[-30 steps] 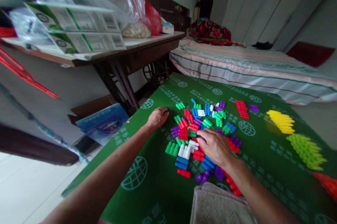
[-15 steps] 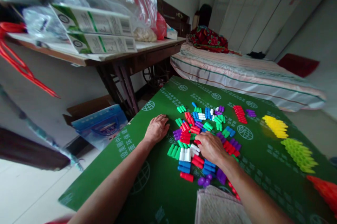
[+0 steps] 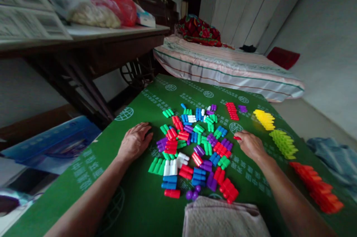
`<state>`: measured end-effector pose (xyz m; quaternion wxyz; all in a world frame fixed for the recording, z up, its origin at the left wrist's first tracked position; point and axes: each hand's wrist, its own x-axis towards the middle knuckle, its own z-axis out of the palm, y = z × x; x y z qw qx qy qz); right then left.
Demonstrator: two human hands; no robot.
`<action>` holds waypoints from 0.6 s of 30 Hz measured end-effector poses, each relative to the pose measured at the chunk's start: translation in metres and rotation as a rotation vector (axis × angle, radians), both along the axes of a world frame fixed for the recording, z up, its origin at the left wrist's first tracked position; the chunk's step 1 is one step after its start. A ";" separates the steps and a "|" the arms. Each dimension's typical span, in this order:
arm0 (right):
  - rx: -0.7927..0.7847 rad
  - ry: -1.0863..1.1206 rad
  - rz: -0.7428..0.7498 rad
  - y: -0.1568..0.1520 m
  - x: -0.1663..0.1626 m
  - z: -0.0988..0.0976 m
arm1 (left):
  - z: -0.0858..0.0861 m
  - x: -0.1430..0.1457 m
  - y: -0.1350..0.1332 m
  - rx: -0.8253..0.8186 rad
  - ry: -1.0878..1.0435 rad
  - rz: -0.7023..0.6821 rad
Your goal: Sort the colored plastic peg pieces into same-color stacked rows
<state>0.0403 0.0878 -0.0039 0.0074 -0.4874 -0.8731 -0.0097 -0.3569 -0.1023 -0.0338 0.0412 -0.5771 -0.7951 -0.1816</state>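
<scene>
A green printed board (image 3: 156, 97) carries a loose pile of plastic pegs (image 3: 195, 148) in red, blue, green, purple and white. My left hand (image 3: 135, 142) lies palm down on the board at the pile's left edge, fingers loosely curled and holding nothing. My right hand (image 3: 251, 144) is to the right of the pile, pinched on a small red peg (image 3: 237, 138) that sticks out from the fingertips. Beyond it lies a sorted red row (image 3: 232, 111).
Sorted groups lie on the board's right side: purple (image 3: 242, 109), yellow (image 3: 264, 119), light green (image 3: 283, 144), orange-red (image 3: 318, 187). A folded towel (image 3: 223, 218) sits at the near edge. A dark table (image 3: 83, 49) with bags stands left, a bed (image 3: 223, 68) behind.
My right hand left the middle of the pile and moved right with a red peg pinched in it. The view shifted right. My left hand stayed at the pile's left edge.
</scene>
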 end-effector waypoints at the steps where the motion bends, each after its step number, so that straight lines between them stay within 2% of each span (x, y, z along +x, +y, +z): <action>1: -0.007 -0.001 0.005 -0.001 0.003 -0.001 | 0.000 -0.001 0.001 -0.005 0.006 -0.005; 11: 0.012 0.040 -0.168 -0.023 0.000 -0.002 | -0.001 -0.002 0.003 -0.012 0.061 -0.019; 18: 0.049 0.134 -0.243 -0.028 -0.005 -0.007 | -0.001 -0.008 0.004 0.006 0.074 -0.041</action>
